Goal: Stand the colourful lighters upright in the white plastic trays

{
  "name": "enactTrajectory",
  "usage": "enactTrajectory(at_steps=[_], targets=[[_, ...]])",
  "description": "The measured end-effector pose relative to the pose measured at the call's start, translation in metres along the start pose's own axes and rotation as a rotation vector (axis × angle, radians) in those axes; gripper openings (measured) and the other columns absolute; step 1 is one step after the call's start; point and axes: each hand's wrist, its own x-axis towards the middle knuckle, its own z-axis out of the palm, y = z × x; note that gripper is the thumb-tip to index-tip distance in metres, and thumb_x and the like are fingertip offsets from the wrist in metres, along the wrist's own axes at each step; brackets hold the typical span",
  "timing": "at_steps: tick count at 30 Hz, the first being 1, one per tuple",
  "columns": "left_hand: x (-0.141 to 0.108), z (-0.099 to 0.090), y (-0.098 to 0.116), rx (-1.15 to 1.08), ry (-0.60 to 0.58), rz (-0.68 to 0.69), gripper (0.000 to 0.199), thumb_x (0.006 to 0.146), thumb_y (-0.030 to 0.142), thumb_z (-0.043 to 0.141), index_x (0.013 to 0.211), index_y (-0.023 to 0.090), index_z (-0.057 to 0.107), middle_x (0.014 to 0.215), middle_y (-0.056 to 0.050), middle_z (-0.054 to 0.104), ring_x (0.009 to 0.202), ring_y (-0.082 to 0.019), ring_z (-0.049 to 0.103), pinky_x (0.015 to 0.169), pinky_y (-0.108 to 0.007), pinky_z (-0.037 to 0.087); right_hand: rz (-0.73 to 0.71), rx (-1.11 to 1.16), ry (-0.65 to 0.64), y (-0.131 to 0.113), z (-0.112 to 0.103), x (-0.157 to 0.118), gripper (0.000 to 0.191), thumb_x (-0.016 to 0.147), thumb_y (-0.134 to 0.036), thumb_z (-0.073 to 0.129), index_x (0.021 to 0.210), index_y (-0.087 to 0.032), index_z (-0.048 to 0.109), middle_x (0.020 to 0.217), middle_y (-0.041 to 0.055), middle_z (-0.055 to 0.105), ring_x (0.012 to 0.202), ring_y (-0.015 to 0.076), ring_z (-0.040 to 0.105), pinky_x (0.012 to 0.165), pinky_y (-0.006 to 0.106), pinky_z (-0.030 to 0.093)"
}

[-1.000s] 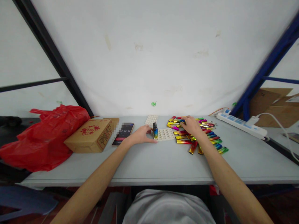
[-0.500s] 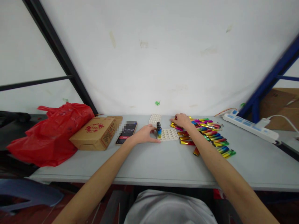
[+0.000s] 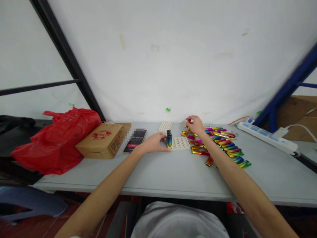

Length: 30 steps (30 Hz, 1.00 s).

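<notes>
A pale tray with rows of round holes lies flat on the table. Several lighters with black tops and blue-yellow bodies stand upright in a row at its left end. My left hand spans that end, thumb along the near edge and fingers on the far side, gripping the tray. Above the far left of a pile of shiny multicoloured lighters is my right hand. Its fingers are curled into a pinch; what is between them is too small to make out.
A second holed tray lies behind, by the wall. To the left are a phone showing a timer, a cardboard box and a red plastic bag. A white power strip lies on the right, with a cable plugged in.
My right hand has risen slightly from the lighter pile, with its fingers drawn together. My left hand keeps its place at the tray. The view has shifted slightly.
</notes>
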Motion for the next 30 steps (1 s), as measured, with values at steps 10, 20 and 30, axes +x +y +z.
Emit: enactTrajectory(at_steps=[10,20,30], targets=[[-0.001,-0.001,0.005,-0.023,0.012,0.008,0.067,0.067,0.063,0.087,0.114,0.017,0.074,0.102,-0.008,0.072,0.09,-0.026,0.067,0.083,-0.034,0.052,0.193,0.781,-0.177,-0.046,-0.019,-0.045,0.073,0.075,-0.042,0.079,0.139,-0.022,0.052,0.099,0.0065,0.077,0.095,0.0231,0.071,0.09,0.042,0.058],[-0.001,0.0,0.004,-0.044,0.02,0.004,0.065,0.067,0.061,0.087,0.113,0.017,0.074,0.103,-0.008,0.072,0.09,-0.026,0.066,0.084,-0.034,0.053,0.247,0.779,-0.384,-0.07,-0.023,-0.076,0.048,0.088,-0.065,0.061,0.118,-0.029,0.052,0.068,-0.0086,0.055,0.045,0.0089,0.039,0.044,0.021,0.034],[-0.001,0.0,0.005,-0.036,0.018,0.016,0.065,0.067,0.059,0.089,0.114,0.016,0.074,0.101,-0.008,0.072,0.09,-0.026,0.066,0.085,-0.035,0.053,0.09,0.419,-0.131,-0.075,-0.01,-0.083,0.066,0.089,-0.081,0.048,0.059,-0.023,0.039,0.056,-0.0042,0.034,0.055,0.0123,0.034,0.053,0.028,0.026]])
